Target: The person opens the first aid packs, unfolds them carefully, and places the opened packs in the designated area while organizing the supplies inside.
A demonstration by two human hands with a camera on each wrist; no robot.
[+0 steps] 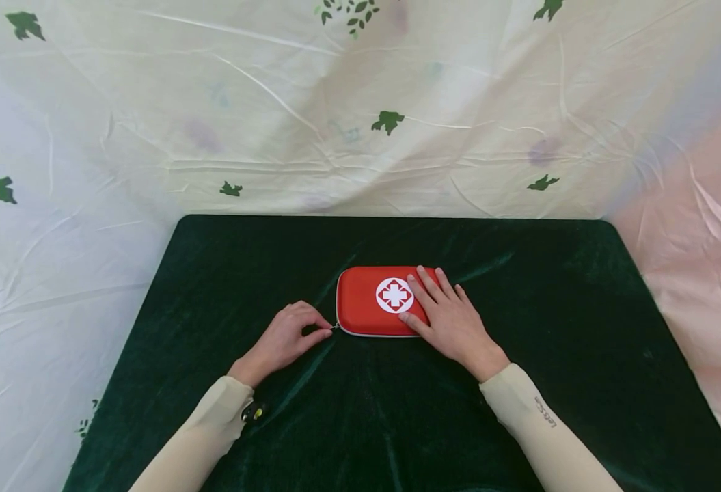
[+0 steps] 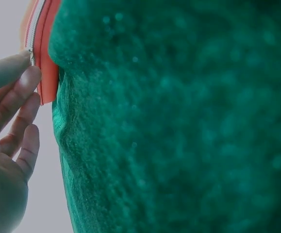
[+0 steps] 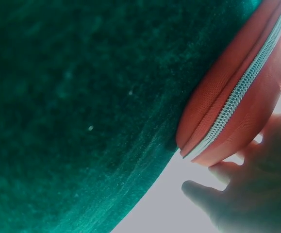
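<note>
A red first-aid case (image 1: 360, 301) with a white cross emblem lies flat at the middle of the dark green cloth. At its near left corner my left hand (image 1: 289, 336) pinches the small metal zipper pull (image 1: 335, 326) between thumb and index finger. In the left wrist view the other fingers of that hand are loosely bent beside the case. My right hand (image 1: 452, 321) rests on the right part of the lid with fingers spread, partly over the emblem's edge. The silver zipper (image 3: 237, 94) runs along the case's side, its teeth meshed where the right wrist view shows them.
The table (image 1: 262, 260) is covered in green velvet with a few creases. Behind it hangs a pale curtain (image 1: 458, 82) with green leaf patterns, which also falls along both sides. A small round dark device (image 1: 253, 413) sits at the left cuff.
</note>
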